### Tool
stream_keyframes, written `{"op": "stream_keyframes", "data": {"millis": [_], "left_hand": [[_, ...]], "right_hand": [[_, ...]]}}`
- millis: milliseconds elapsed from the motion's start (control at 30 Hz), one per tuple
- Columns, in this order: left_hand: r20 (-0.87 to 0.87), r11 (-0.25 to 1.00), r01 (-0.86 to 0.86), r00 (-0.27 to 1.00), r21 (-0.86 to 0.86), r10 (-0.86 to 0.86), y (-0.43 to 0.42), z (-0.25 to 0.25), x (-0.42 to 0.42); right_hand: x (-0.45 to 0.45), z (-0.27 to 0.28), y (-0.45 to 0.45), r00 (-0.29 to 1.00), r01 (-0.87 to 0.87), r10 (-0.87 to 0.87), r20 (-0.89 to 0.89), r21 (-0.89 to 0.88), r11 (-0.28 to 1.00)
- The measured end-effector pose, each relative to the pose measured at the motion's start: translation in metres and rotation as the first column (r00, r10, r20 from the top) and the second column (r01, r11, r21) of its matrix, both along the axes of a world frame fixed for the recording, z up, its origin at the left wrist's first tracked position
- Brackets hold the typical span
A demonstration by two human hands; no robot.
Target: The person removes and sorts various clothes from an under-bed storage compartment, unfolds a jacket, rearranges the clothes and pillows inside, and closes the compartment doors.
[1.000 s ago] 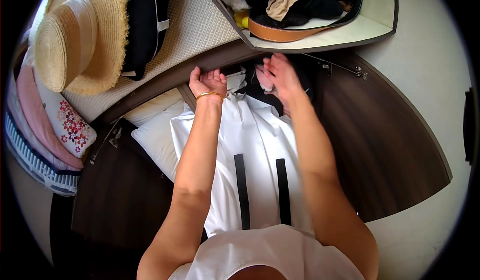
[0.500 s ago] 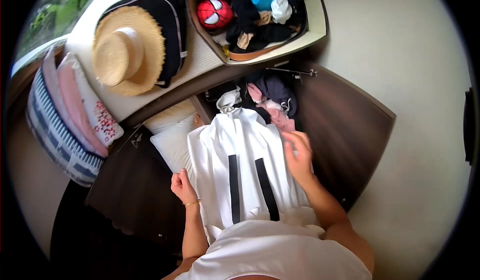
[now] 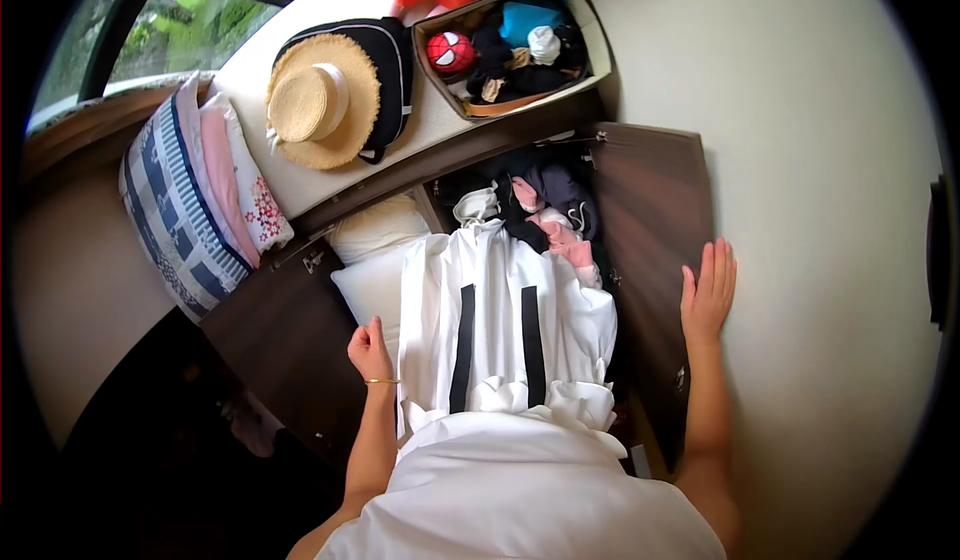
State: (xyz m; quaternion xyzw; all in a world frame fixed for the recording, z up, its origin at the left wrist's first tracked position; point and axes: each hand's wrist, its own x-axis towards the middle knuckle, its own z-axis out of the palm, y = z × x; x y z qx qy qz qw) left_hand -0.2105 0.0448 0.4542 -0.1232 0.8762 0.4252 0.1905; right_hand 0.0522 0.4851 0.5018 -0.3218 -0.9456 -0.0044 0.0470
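My left hand (image 3: 370, 350), a gold bangle at its wrist, is closed beside the white garment with two black straps (image 3: 500, 310); whether anything is in its fingers is hidden. My right hand (image 3: 709, 290) lies flat, fingers stretched, at the outer edge of the right cabinet door (image 3: 655, 190), with nothing in it. Beyond the white garment, pink and dark clothes (image 3: 560, 210) fill the open cabinet. White pillows (image 3: 375, 260) lie in its left compartment.
A straw hat (image 3: 305, 105) on a black item and a bin (image 3: 600, 55) of clothes and a red ball (image 3: 450, 52) stand on the ledge. The left cabinet door (image 3: 270, 330) is open. Folded bedding (image 3: 190, 200) stands at left, below a window.
My right hand has moved off the white garment, out to the right door's edge. My left hand has come back from the cabinet's inside. The view has tilted up and shows more window.
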Motion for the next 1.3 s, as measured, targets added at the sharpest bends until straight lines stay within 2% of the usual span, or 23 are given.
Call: {"op": "stream_keyframes", "data": {"millis": [133, 200, 300, 367, 400, 433, 467, 533, 600, 633, 667, 700, 800, 833, 867, 933, 1000, 1033, 1133, 1200, 1300], "left_hand": [[-0.043, 0.990, 0.127, 0.991, 0.060, -0.124, 0.018, -0.003, -0.013], [-0.009, 0.982, 0.148, 0.989, 0.117, -0.148, 0.023, 0.006, -0.014], [-0.037, 0.957, 0.289, 0.957, -0.013, -0.289, 0.018, 0.022, -0.017], [-0.068, 0.955, 0.298, 0.952, -0.011, -0.298, -0.001, 0.013, -0.025], [-0.082, 0.953, 0.302, 0.950, -0.010, -0.301, -0.016, 0.004, -0.031], [-0.086, 0.955, 0.287, 0.956, 0.077, -0.281, -0.034, -0.012, -0.037], [-0.019, 0.964, 0.237, 0.972, 0.120, -0.236, -0.050, -0.028, -0.043], [0.007, 0.965, 0.226, 0.973, 0.136, -0.229, -0.073, -0.066, -0.048], [0.040, 0.963, 0.256, 0.965, 0.086, -0.260, -0.085, -0.087, -0.044], [0.082, 0.961, 0.269, 0.958, 0.064, -0.274, -0.083, -0.083, -0.041], [0.152, 0.971, 0.213, 0.961, 0.113, -0.229, -0.090, -0.096, -0.040], [0.134, 0.966, 0.236, 0.959, 0.108, -0.250, -0.087, -0.094, -0.036], [0.100, 0.931, 0.352, 0.927, 0.094, -0.360, -0.086, -0.093, -0.021], [0.102, 0.907, 0.412, 0.902, 0.089, -0.419, -0.089, -0.098, -0.022], [0.122, 0.885, 0.460, 0.877, 0.067, -0.465, -0.093, -0.100, -0.024], [0.149, 0.877, 0.473, 0.865, 0.082, -0.480, -0.101, -0.117, -0.030], [0.173, 0.841, 0.538, 0.824, 0.059, -0.539, -0.095, -0.111, -0.027], [0.205, 0.809, 0.587, 0.789, 0.030, -0.579, -0.099, -0.118, -0.032], [0.195, 0.723, 0.690, 0.709, 0.007, -0.678, -0.097, -0.126, -0.024], [0.195, 0.699, 0.715, 0.682, 0.025, -0.705, -0.090, -0.126, -0.012], [0.219, 0.647, 0.762, 0.627, 0.024, -0.747, -0.082, -0.122, 0.017]], "right_hand": [[0.002, -0.001, 0.004, 0.993, -0.022, 0.012, -0.117, -0.077, 0.997], [0.004, -0.001, 0.003, 0.986, -0.018, -0.001, -0.168, -0.114, 0.993], [0.003, 0.001, 0.000, 0.990, -0.011, -0.005, -0.139, -0.112, 0.994], [0.016, 0.004, -0.014, 0.995, 0.022, -0.032, -0.091, -0.112, 0.993], [0.035, 0.003, -0.028, 0.992, 0.088, -0.100, -0.081, -0.150, 0.985], [0.061, 0.001, -0.046, 0.983, 0.153, -0.168, -0.069, -0.184, 0.971], [0.090, 0.002, -0.063, 0.971, 0.218, -0.234, -0.052, -0.213, 0.953], [0.149, 0.009, -0.102, 0.887, 0.445, -0.462, 0.028, -0.322, 0.835], [0.211, 0.009, -0.144, 0.836, 0.527, -0.549, 0.007, -0.296, 0.797], [0.244, 0.002, -0.163, 0.758, 0.642, -0.649, 0.071, -0.264, 0.720], [0.275, -0.008, -0.178, 0.659, 0.747, -0.741, 0.128, -0.224, 0.626], [0.308, -0.022, -0.191, 0.605, 0.795, -0.783, 0.147, -0.159, 0.585], [0.324, -0.018, -0.208, 0.600, 0.799, -0.783, 0.167, -0.068, 0.598], [0.309, -0.011, -0.201, 0.554, 0.827, -0.794, 0.249, -0.055, 0.559], [0.310, -0.014, -0.194, 0.585, 0.800, -0.768, 0.261, -0.031, 0.599], [0.310, -0.019, -0.183, 0.603, 0.785, -0.763, 0.232, -0.003, 0.619], [0.317, -0.036, -0.172, 0.611, 0.788, -0.776, 0.156, -0.033, 0.614], [0.318, -0.046, -0.172, 0.621, 0.778, -0.772, 0.139, 0.010, 0.628], [0.314, -0.051, -0.167, 0.596, 0.789, -0.773, 0.219, 0.023, 0.615], [0.313, -0.057, -0.166, 0.567, 0.797, -0.792, 0.224, 0.092, 0.597], [0.312, -0.059, -0.169, 0.607, 0.766, -0.772, 0.186, 0.121, 0.631]]}}
